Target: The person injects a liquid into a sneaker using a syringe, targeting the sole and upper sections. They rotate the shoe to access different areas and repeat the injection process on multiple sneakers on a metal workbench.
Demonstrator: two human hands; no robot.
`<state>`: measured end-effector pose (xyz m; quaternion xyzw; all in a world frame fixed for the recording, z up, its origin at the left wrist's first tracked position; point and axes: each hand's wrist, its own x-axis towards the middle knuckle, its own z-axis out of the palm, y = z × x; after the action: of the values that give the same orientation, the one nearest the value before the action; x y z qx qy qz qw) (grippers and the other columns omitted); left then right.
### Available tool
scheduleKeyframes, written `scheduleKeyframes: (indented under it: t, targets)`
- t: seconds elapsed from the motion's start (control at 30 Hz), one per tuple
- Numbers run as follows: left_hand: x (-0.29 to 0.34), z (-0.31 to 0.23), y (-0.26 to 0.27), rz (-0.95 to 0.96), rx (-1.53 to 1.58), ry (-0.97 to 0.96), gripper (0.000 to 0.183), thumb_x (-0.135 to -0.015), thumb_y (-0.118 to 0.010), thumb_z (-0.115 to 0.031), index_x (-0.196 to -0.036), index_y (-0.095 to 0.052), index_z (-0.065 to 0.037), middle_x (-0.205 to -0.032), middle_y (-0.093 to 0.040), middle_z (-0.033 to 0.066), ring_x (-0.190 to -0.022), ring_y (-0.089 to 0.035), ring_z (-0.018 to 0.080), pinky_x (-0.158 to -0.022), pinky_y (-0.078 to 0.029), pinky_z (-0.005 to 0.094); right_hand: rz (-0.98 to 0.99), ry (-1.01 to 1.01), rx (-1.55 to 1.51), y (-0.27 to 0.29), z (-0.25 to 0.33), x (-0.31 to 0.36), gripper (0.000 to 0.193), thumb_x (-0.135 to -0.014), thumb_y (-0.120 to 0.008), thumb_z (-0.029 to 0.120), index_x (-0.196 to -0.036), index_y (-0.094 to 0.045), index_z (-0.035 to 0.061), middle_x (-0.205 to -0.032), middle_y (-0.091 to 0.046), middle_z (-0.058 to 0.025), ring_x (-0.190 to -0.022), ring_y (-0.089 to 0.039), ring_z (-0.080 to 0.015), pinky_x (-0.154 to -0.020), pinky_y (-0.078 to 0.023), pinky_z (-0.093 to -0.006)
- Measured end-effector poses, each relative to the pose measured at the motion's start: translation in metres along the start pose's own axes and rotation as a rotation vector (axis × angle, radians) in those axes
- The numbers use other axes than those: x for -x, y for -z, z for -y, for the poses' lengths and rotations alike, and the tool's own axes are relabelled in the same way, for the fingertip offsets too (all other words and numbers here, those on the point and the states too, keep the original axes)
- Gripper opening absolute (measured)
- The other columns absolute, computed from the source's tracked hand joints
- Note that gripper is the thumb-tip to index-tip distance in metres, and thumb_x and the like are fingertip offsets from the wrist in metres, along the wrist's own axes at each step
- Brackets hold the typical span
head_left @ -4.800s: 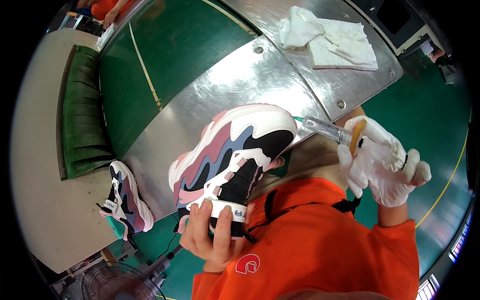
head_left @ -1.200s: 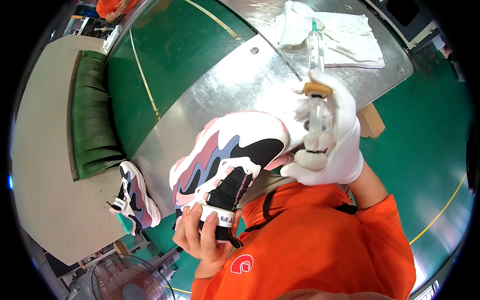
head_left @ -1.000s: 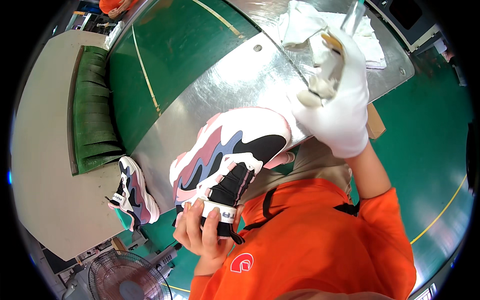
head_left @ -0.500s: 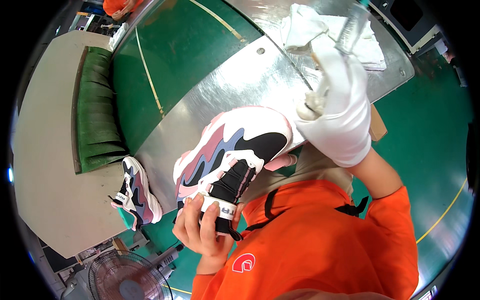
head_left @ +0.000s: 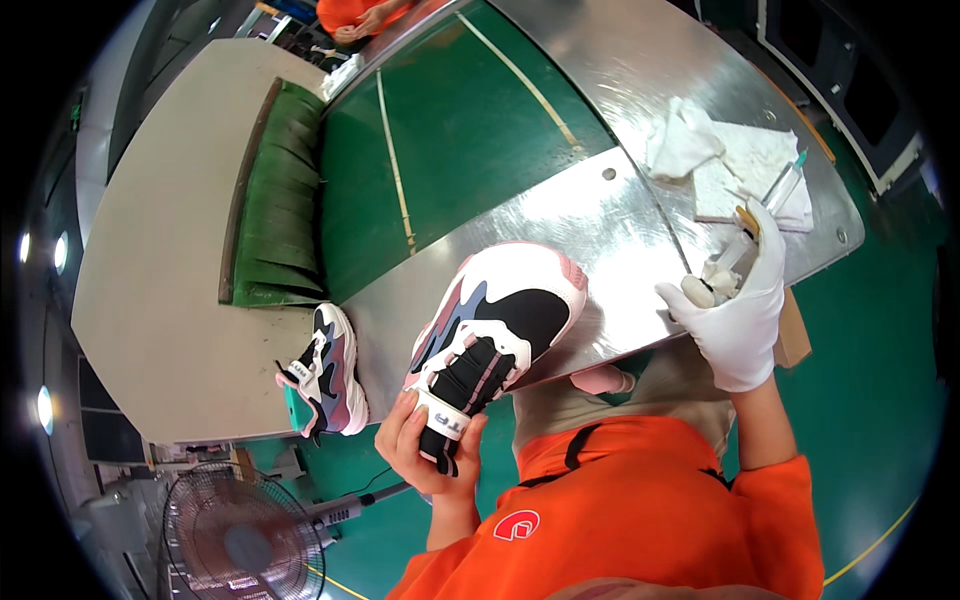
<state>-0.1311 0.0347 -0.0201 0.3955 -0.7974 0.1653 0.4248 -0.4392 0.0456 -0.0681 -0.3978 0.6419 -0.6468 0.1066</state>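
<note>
My left hand (head_left: 425,450), bare, is closed round the tongue and ankle end of a white, black, pink and blue sneaker (head_left: 500,320). The sneaker is tilted, its rounded toe toward the far right, above the metal table. On my right hand (head_left: 740,320) is a white glove. Its fingers are curled round a clear syringe (head_left: 787,183) with a teal tip, which points away over the white cloths (head_left: 752,165). A whitish wad (head_left: 698,291) shows by the thumb; what it is I cannot make out. A matching sneaker (head_left: 335,370) lies at the left.
The shiny metal table (head_left: 640,50) curves round to the right. A green belt (head_left: 455,130) runs to a green strip curtain (head_left: 275,190) beside a beige surface (head_left: 160,250). A fan (head_left: 245,535) stands lower left. Another person's orange sleeve (head_left: 350,15) shows far off.
My right hand has drawn back from the cloths with the syringe, down in the picture. The sneaker in my left hand has turned slightly. The whole view has shifted.
</note>
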Motion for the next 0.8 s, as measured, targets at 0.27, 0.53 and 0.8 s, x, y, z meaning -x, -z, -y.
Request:
scheduleKeyframes:
  t: [0.27, 0.53, 0.8]
  targets:
    - [0.004, -0.011, -0.006, -0.032, 0.066, 0.090, 0.061, -0.080, -0.081, -0.033, -0.122, -0.050, 0.000, -0.119, -0.057, 0.0175, -0.108, -0.056, 0.0303, -0.096, -0.044, 0.0397, 0.088, -0.073, -0.173, 0.004, -0.015, 0.007, 0.101, -0.059, -0.088, 0.001, -0.143, -0.033, 0.0067, -0.133, -0.043, -0.0139, -0.095, -0.052, -0.0161, -0.073, -0.052, -0.0244]
    - [-0.001, -0.004, -0.007, -0.076, 0.108, 0.140, 0.063, -0.081, -0.081, -0.032, -0.123, -0.049, 0.001, -0.120, -0.058, 0.0174, -0.109, -0.056, 0.0290, -0.097, -0.042, 0.0384, 0.062, 0.116, 0.024, 0.008, -0.019, 0.005, 0.098, -0.061, -0.086, 0.005, -0.143, -0.032, 0.0036, -0.129, -0.050, -0.0167, -0.108, -0.057, -0.0258, -0.086, -0.050, -0.0338]
    - [-0.055, 0.021, -0.015, 0.114, 0.220, 0.364, 0.048, -0.069, -0.086, -0.012, -0.109, -0.061, 0.000, -0.103, -0.063, 0.0110, -0.092, -0.061, 0.0226, -0.084, -0.048, 0.0328, 0.116, 0.148, -0.057, 0.008, -0.005, -0.001, 0.099, -0.058, -0.088, 0.011, -0.141, -0.034, 0.0019, -0.125, -0.052, -0.0191, -0.112, -0.057, -0.0290, -0.089, -0.050, -0.0373]
